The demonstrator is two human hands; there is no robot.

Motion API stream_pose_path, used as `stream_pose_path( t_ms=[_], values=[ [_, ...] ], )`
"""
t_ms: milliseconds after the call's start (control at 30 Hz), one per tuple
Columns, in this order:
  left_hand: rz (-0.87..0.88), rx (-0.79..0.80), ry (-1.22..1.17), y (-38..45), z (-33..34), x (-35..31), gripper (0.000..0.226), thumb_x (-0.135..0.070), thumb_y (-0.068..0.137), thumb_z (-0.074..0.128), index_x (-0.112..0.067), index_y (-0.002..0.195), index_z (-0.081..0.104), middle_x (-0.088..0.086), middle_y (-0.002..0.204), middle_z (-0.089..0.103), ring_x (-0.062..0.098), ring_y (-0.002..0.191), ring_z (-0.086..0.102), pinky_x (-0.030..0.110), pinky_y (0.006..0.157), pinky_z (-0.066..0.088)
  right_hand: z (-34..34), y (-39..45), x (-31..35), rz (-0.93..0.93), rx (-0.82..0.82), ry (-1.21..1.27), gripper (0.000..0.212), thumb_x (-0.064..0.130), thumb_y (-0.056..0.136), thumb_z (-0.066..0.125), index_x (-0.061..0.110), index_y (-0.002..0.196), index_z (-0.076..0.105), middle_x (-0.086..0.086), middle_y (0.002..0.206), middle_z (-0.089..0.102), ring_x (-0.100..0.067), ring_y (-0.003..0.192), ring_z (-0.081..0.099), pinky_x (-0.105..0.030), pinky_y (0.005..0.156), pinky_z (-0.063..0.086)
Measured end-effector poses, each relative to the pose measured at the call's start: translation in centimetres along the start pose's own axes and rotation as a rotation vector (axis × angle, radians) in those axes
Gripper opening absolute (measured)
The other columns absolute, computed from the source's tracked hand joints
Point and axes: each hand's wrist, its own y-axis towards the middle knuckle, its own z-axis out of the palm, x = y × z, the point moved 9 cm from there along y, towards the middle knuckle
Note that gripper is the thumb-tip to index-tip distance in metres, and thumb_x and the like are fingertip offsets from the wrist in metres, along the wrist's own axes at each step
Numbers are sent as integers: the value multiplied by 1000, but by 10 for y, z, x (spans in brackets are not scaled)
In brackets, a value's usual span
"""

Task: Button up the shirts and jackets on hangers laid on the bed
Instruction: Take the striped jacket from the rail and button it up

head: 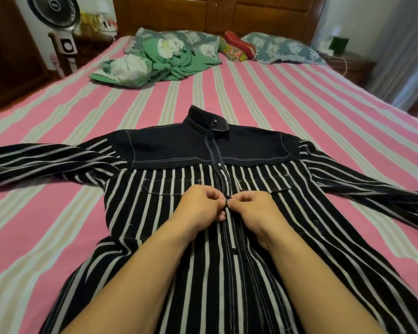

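Pinching at the placket of the striped shirt, mid-chest: left hand curled, fingertips nipping the fabric edge; right hand likewise curled, thumb and forefinger closed on what looks like a small dark button right where the two hands meet. Neither hand slack, both grasping the shirt front.

Likely to slip: button small and dark against dark cloth, easy to lose from the pinch or to push only halfway through the hole. Could also skip a hole and leave the front crooked, since the stripes hide the holes. Tugging sideways might drag the shirt askew on the pink striped bedcover.

Lying flat, collar toward the headboard, sleeves spread out to both sides, hem toward the wearer of the camera. Upper placket apparently closed up to the collar; another dark button visible lower down, between the forearms, seemingly fastened.

Hard to make out: the buttonhole itself, covered by fingertips; whether the button is through yet. No hanger plainly visible, presumably inside the shoulders. Lower hem and left sleeve end cut off by the frame; much of the lower front hidden under the forearms. Farther off, a green crumpled cloth, pillows, a fan.
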Motion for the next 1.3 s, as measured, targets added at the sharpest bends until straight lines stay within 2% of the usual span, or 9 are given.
stream_pose_path(
  t_ms=[267,433,600,700,800,900,1033,1133,1300],
  values=[
    [-46,8,-184,4,1,5,10,-3,96,64,-2,93,73,9,75,71,17,64,69,36,82,63,-5,-3,-1,-22,-43,195,11,12,88,74,16,79,80,-2,82,78,-17,83,75,-33,78,60],
    [-79,-3,-294,8,0,11,12,0,97,63,-1,90,72,12,76,72,17,63,68,31,72,63,0,-3,-2,-2,74,277,18,1,97,57,4,97,75,-11,83,75,-15,72,71,-28,74,60],
    [11,-34,-7,4,2,2,25,-33,93,73,-12,78,73,2,69,71,14,65,66,31,72,60,4,1,-6,-24,87,191,27,-7,90,53,6,95,75,-15,85,75,-19,74,70,-35,81,61],
    [104,-138,228,1,-1,-7,18,-29,90,75,-19,78,66,2,83,72,17,75,67,34,73,58,4,0,-4,-26,86,195,29,-9,88,52,7,95,75,-15,89,76,-17,75,69,-38,86,61],
    [98,-144,119,1,-5,-6,11,-20,94,71,-20,83,72,1,83,72,15,74,67,32,71,58,2,-4,1,-54,51,212,23,-6,91,58,9,99,73,-13,94,75,-17,77,71,-36,84,62],
    [16,-144,-86,0,-9,0,6,-8,94,68,-14,95,70,3,83,70,12,62,63,27,64,54,-4,-6,14,-200,-61,-101,17,10,91,69,24,100,73,2,92,73,-9,84,70,-28,84,58],
    [-3,-142,-147,0,-11,2,15,0,92,65,-13,94,59,5,83,65,16,67,63,36,76,60,1,-8,28,-341,-131,-490,18,24,91,73,30,107,73,14,100,69,-2,95,62,-22,90,49],
    [51,-100,-20,1,-7,-1,11,-3,93,66,-12,91,60,0,74,61,14,66,62,39,79,61,0,-2,26,-329,-149,-564,12,30,92,70,31,103,74,12,100,70,-5,93,62,-25,86,50],
    [132,-153,400,-14,1,-17,7,-14,96,62,-20,94,64,0,97,66,13,83,62,25,69,52,5,0,20,-215,-111,-546,8,30,93,66,25,87,69,8,90,68,-10,84,62,-25,72,46]
  ],
)
